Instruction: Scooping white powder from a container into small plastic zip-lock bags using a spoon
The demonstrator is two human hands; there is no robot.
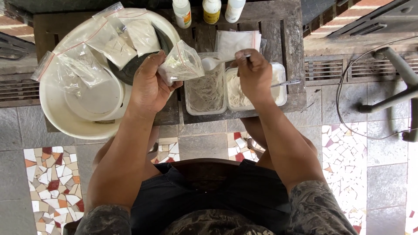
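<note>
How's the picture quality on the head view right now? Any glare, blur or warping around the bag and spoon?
Head view: even daylight, soft shadows. The left hand holds the small clear bag, whose plastic shows mild sheen; the spoon in the right hand looks pale and slightly soft. The bags in the white basin glint a little. Edges bend from the wide lens.

Soft, even daylight fills the head view, bright without harsh sun; shadows are faint and short, the darkest patch lying under the tabletop (244,114) below both hands. The white basin (56,113) left of the left hand (150,87) and the powder beside the right hand (254,74) are nearly washed out; lines bow slightly toward the edges; focus stays sharp.
</note>
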